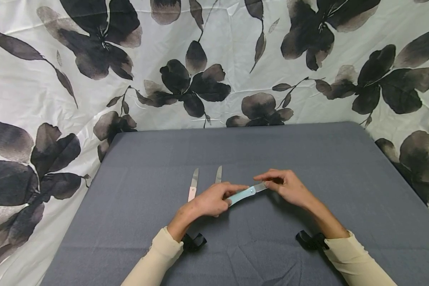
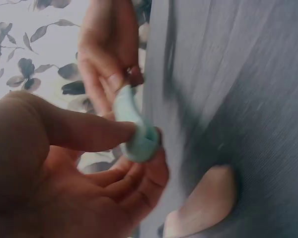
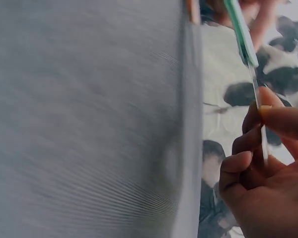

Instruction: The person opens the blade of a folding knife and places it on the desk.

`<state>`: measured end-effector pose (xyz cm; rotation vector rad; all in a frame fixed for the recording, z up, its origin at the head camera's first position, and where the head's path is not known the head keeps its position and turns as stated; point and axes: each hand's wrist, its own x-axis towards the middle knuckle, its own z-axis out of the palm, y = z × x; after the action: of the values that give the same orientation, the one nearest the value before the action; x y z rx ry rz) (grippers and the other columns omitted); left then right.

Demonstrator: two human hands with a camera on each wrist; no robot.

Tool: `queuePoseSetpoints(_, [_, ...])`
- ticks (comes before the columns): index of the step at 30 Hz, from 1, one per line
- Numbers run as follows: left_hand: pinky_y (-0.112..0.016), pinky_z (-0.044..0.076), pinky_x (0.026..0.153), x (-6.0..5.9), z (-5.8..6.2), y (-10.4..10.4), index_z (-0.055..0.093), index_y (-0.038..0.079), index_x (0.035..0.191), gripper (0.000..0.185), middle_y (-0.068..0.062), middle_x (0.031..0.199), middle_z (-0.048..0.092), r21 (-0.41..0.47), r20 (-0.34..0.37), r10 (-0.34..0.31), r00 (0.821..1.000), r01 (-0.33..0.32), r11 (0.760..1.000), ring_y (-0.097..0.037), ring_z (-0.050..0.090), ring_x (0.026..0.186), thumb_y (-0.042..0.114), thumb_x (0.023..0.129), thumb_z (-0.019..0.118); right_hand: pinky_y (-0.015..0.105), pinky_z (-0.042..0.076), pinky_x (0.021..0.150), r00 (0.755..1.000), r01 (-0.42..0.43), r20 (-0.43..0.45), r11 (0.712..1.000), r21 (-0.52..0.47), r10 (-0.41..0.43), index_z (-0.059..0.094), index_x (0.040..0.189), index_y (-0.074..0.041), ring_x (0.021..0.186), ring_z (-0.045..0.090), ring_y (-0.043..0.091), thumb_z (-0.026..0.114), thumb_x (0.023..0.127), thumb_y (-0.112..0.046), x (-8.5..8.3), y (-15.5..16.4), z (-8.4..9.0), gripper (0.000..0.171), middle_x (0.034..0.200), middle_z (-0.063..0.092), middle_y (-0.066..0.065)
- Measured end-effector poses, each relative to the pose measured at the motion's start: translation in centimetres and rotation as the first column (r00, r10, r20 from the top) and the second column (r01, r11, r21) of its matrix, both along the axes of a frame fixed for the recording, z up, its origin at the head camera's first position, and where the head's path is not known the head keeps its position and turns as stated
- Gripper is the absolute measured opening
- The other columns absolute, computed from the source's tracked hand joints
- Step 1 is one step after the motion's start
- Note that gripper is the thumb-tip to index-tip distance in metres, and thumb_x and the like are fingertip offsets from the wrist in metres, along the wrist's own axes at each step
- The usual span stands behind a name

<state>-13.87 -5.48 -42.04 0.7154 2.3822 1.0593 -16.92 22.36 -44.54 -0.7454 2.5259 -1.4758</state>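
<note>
Between the two hands, above the grey table, is a folding knife with a light turquoise handle (image 1: pixel 241 196) and a silver blade (image 1: pixel 259 187) out. My left hand (image 1: pixel 211 198) pinches the handle between thumb and fingers. With thumb and fingers, my right hand (image 1: pixel 286 186) pinches the blade. In the left wrist view the handle's rounded end (image 2: pixel 141 148) shows under the thumb. The right wrist view shows the thin blade (image 3: pixel 255 84) edge-on in the fingers. A pink-handled knife (image 1: pixel 192 192) lies left of the left hand. Another knife (image 1: pixel 219 174) lies mostly hidden behind that hand.
A grey cloth covers the table (image 1: pixel 157 155). Beyond it hangs a white fabric (image 1: pixel 236 43) with dark flowers. A black strap (image 1: pixel 194 242) is at the left wrist, and another black strap (image 1: pixel 310 240) at the right wrist. The table's far edge meets the fabric.
</note>
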Motion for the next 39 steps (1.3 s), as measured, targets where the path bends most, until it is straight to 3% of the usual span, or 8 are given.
queuePoseSetpoints(3, [-0.023,0.048,0.069,0.2,-0.3,0.2,0.055,0.024,0.153,0.062,-0.008,0.117,0.066,0.049,-0.024,0.026,0.999,-0.024,0.998,-0.010,0.060,0.086,-0.005,0.098,0.056,0.027,0.053,0.075,0.998,0.056,0.037,0.997,-0.045,-0.055,0.072,0.131,-0.011,0.090,0.066,0.015,0.065,0.102,-0.010,-0.5,0.3,0.5,0.030,0.112,0.074,0.015])
queuePoseSetpoints(10, [-0.024,0.053,0.081,0.7,-1.0,1.3,0.043,0.012,0.159,0.065,-0.013,0.119,0.065,0.173,0.001,0.069,0.998,-0.068,0.983,-0.016,0.063,0.097,-0.004,0.099,0.060,0.030,0.058,0.077,0.974,0.181,0.165,0.968,-0.175,-0.152,0.060,0.139,-0.005,0.085,0.072,0.019,0.071,0.099,-0.014,-1.2,0.2,0.9,0.042,0.098,0.076,-0.002])
queuePoseSetpoints(16, [-0.018,0.054,0.083,1.4,-1.8,2.4,0.031,0.004,0.163,0.078,-0.017,0.124,0.063,0.251,0.018,0.073,0.997,-0.075,0.965,-0.022,0.067,0.102,-0.008,0.094,0.066,0.027,0.063,0.073,0.956,0.246,0.255,0.865,-0.438,-0.142,0.055,0.128,-0.007,0.076,0.074,0.011,0.070,0.096,0.001,-1.7,-1.1,-0.1,0.037,0.089,0.075,-0.003])
queuePoseSetpoints(18, [-0.017,0.055,0.082,1.7,-2.1,2.9,0.028,0.002,0.163,0.084,-0.017,0.123,0.063,0.277,0.025,0.071,0.997,-0.075,0.958,-0.022,0.067,0.100,-0.009,0.091,0.070,0.026,0.063,0.070,0.950,0.267,0.280,0.830,-0.490,-0.140,0.053,0.125,-0.007,0.073,0.074,0.009,0.069,0.095,0.006,-1.9,-1.7,-0.5,0.037,0.087,0.074,-0.003])
queuePoseSetpoints(20, [-0.016,0.055,0.080,1.9,-2.3,3.4,0.027,0.002,0.163,0.088,-0.017,0.121,0.062,0.290,0.026,0.079,0.997,-0.083,0.954,-0.020,0.066,0.097,-0.009,0.089,0.074,0.025,0.062,0.067,0.941,0.297,0.295,0.818,-0.493,-0.164,0.051,0.124,-0.008,0.071,0.073,0.007,0.068,0.095,0.007,-2.0,-2.1,-0.7,0.037,0.085,0.074,-0.005])
queuePoseSetpoints(25, [-0.018,0.056,0.076,2.2,-2.7,4.4,0.029,0.001,0.162,0.095,-0.014,0.118,0.061,0.250,-0.045,0.116,0.992,-0.102,0.963,-0.014,0.062,0.095,-0.004,0.084,0.083,0.023,0.062,0.066,0.917,0.362,0.314,0.841,-0.403,-0.245,0.046,0.130,0.005,0.071,0.072,0.004,0.068,0.096,0.004,-2.3,-2.7,-1.0,0.041,0.084,0.073,-0.010])
queuePoseSetpoints(30, [-0.015,0.052,0.074,2.2,-2.8,5.1,0.042,0.001,0.154,0.085,-0.011,0.113,0.062,0.167,-0.120,0.162,0.979,-0.141,0.976,-0.015,0.062,0.093,0.002,0.082,0.087,0.024,0.062,0.069,0.907,0.376,0.320,0.869,-0.321,-0.274,0.044,0.136,0.014,0.073,0.073,0.004,0.069,0.097,0.000,-2.6,-2.6,-1.0,0.049,0.084,0.074,-0.009])
queuePoseSetpoints(39, [-0.016,0.048,0.081,2.6,-2.9,5.6,0.055,0.003,0.144,0.073,-0.007,0.113,0.060,0.031,-0.171,0.184,0.968,-0.182,0.983,-0.010,0.059,0.093,0.015,0.081,0.090,0.023,0.057,0.072,0.910,0.365,0.232,0.930,-0.051,-0.344,0.058,0.136,0.007,0.083,0.066,0.001,0.072,0.097,-0.007,-2.7,-2.5,-1.0,0.044,0.117,0.067,0.025])
